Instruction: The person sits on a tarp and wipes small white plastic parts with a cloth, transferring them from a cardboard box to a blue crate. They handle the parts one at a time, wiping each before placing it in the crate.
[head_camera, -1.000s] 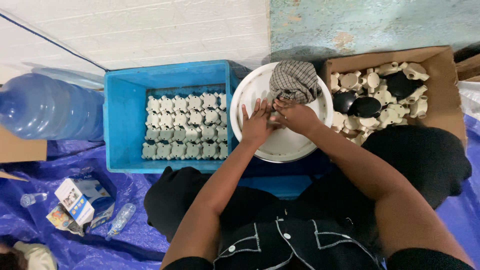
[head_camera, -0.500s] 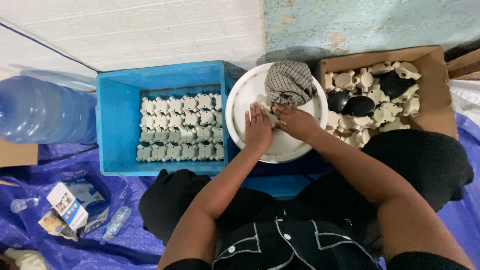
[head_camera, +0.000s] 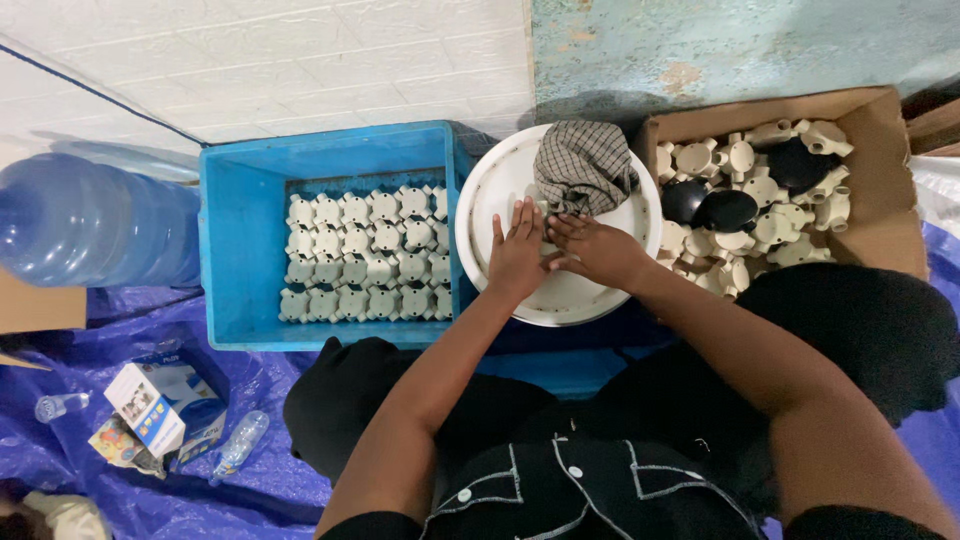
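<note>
My left hand (head_camera: 517, 255) and my right hand (head_camera: 592, 247) meet over a white round basin (head_camera: 500, 190), fingers together around a small beige plastic fitting that is mostly hidden between them. A grey checked cloth (head_camera: 583, 165) lies bunched at the basin's far rim, just beyond my fingertips. To the left, a blue crate (head_camera: 232, 240) holds rows of beige plastic fittings (head_camera: 365, 256). To the right, a cardboard box (head_camera: 885, 190) holds loose beige fittings (head_camera: 760, 190) and black round pieces (head_camera: 726, 209).
A large blue water bottle (head_camera: 90, 220) lies at the left. A blue tarp (head_camera: 150, 340) covers the floor, with a small carton (head_camera: 165, 405), a small clear bottle (head_camera: 238, 443) and a wrapper on it. White tiled wall behind.
My hands have shifted slightly on the basin, the left hand now flatter with fingers pointing toward the cloth. The camera view has drifted a little.
</note>
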